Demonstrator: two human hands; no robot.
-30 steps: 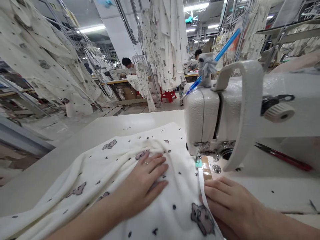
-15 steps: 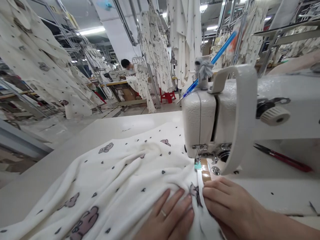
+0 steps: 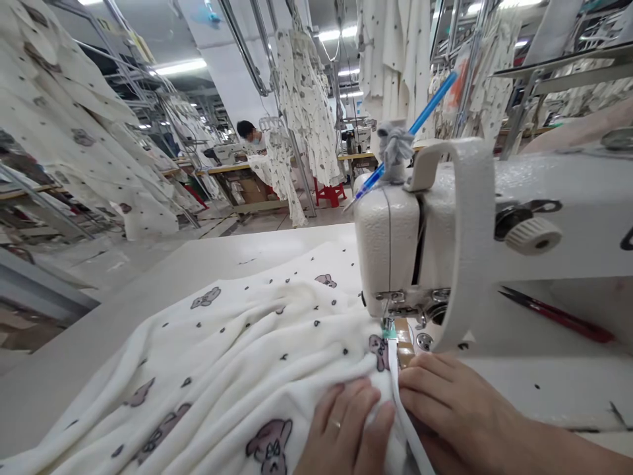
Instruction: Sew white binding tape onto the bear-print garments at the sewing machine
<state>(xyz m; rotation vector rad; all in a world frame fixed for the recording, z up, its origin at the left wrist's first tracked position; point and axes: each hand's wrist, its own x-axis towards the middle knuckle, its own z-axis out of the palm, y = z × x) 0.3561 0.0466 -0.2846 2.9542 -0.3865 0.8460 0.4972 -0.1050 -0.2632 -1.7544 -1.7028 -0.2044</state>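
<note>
White plush fabric (image 3: 237, 356) with bear prints and small dark marks lies in folds across the table. Its right edge runs under the presser foot (image 3: 389, 328) of a white sewing machine (image 3: 388, 244). A narrow white tape (image 3: 394, 369) comes out of the foot toward me along that edge. My left hand (image 3: 349, 425), with a ring on one finger, rests on the fabric left of the tape, fingers extended. At the tape's right side, my right hand (image 3: 455, 402) has its fingers pressed together on it; the fingertips are partly hidden.
Red-handled thread snips (image 3: 558, 316) lie on the machine bed at right. A blue pen (image 3: 410, 132) is stuck through a grey cloth knot on the machine head. Printed garments (image 3: 306, 99) hang beyond, near a co-worker (image 3: 252, 142) and a red stool (image 3: 330, 192).
The fabric has fed forward under the foot, a printed bear now nearer the needle. My left hand has shifted slightly right, its fingers closer together. My right hand stays nearly in place.
</note>
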